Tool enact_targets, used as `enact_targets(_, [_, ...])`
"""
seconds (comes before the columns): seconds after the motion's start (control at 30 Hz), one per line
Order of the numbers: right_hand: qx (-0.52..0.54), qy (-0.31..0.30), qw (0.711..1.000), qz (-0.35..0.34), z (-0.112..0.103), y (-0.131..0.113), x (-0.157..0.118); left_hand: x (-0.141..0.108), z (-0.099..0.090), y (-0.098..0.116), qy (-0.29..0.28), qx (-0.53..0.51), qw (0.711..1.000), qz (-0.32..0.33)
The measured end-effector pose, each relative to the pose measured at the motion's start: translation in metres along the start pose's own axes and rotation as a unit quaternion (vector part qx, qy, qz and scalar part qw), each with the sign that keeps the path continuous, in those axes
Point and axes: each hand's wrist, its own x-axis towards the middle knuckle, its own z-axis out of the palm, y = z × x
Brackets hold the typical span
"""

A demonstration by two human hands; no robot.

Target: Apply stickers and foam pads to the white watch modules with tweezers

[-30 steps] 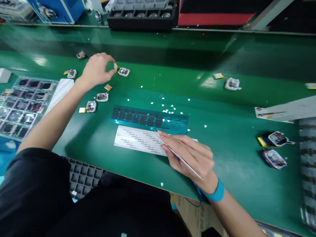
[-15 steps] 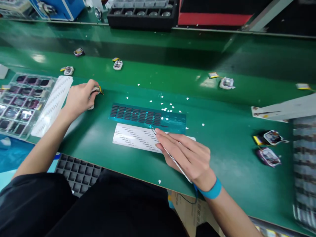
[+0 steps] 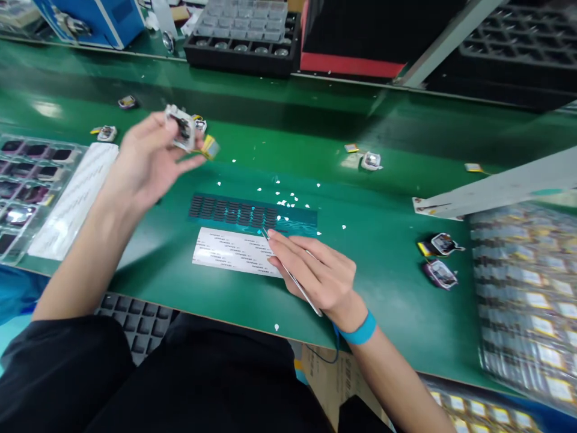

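Head view shows a wide green work table [image 3: 406, 198]. On it lies a white printed label sheet [image 3: 225, 255], where the right hand [image 3: 315, 273] rests and pinches thin metal tweezers [image 3: 293, 281]. The left hand [image 3: 144, 159], raised above the table, grips a small white square module [image 3: 183, 129] in its fingertips.

Black sleeves, blue wristband [image 3: 359, 331], bare forearms
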Motion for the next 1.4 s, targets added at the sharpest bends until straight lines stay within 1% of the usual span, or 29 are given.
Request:
enact_targets(0.03, [0.009, 0.0, 1.0, 0.013, 0.001, 0.0, -0.001, -0.01, 0.013, -0.007, -0.041, -0.021, 0.998, -0.034])
enact_targets(0.1, [0.053, 0.004, 0.996, 0.067, 0.003, 0.0, -0.002, -0.031, 0.037, -0.022, -0.092, -0.03, 0.994, -0.053])
enact_targets(0.13, [0.075, 0.008, 0.992, 0.099, 0.003, -0.001, -0.003, -0.041, 0.046, -0.029, -0.113, -0.014, 0.991, -0.065])
enact_targets(0.2, [0.093, 0.015, 0.984, 0.154, 0.005, -0.002, -0.005, -0.057, 0.059, -0.039, -0.141, 0.043, 0.985, -0.088])
enact_targets(0.27, [0.09, 0.007, 0.978, 0.189, 0.005, -0.003, -0.005, -0.069, 0.064, -0.046, -0.155, 0.095, 0.978, -0.099])
enact_targets(0.33, [0.092, -0.021, 0.975, 0.199, 0.006, -0.004, -0.005, -0.076, 0.064, -0.049, -0.163, 0.116, 0.975, -0.101])
enact_targets(0.43, [0.093, -0.064, 0.977, 0.183, 0.007, -0.006, -0.004, -0.083, 0.062, -0.052, -0.163, 0.104, 0.974, -0.117])
enact_targets(0.53, [0.092, -0.082, 0.977, 0.173, 0.009, -0.009, -0.003, -0.087, 0.062, -0.054, -0.151, 0.085, 0.976, -0.135])
enact_targets(0.6, [0.095, -0.089, 0.976, 0.172, 0.01, -0.011, -0.003, -0.088, 0.062, -0.055, -0.15, 0.089, 0.976, -0.134])
enact_targets(0.7, [0.077, -0.11, 0.978, 0.162, 0.009, -0.012, -0.003, -0.088, 0.062, -0.056, -0.151, 0.128, 0.975, -0.106])
enact_targets(0.83, [0.043, -0.151, 0.983, 0.1, 0.008, -0.011, -0.002, -0.087, 0.059, -0.057, -0.154, 0.203, 0.965, -0.056])
enact_targets(0.87, [0.045, -0.154, 0.983, 0.095, 0.008, -0.011, -0.002, -0.086, 0.058, -0.056, -0.155, 0.209, 0.964, -0.05])
enact_targets(0.93, [0.058, -0.143, 0.982, 0.112, 0.008, -0.01, -0.003, -0.085, 0.058, -0.055, -0.153, 0.199, 0.967, -0.049])
enact_targets(1.03, [0.102, -0.11, 0.977, 0.151, 0.009, -0.01, -0.006, -0.085, 0.059, -0.053, -0.15, 0.177, 0.971, -0.055])
enact_targets(1.13, [0.138, -0.074, 0.971, 0.18, 0.011, -0.011, -0.005, -0.086, 0.061, -0.052, -0.176, 0.165, 0.969, -0.057])
enact_targets(1.23, [0.145, -0.041, 0.967, 0.205, 0.012, -0.012, -0.002, -0.087, 0.062, -0.052, -0.199, 0.14, 0.968, -0.067])
enact_targets(1.3, [0.131, -0.037, 0.97, 0.202, 0.01, -0.013, -0.001, -0.087, 0.063, -0.053, -0.204, 0.108, 0.969, -0.085])
enact_targets(1.4, [0.096, -0.069, 0.979, 0.168, 0.005, -0.013, -0.003, -0.086, 0.062, -0.055, -0.213, 0.042, 0.969, -0.119])
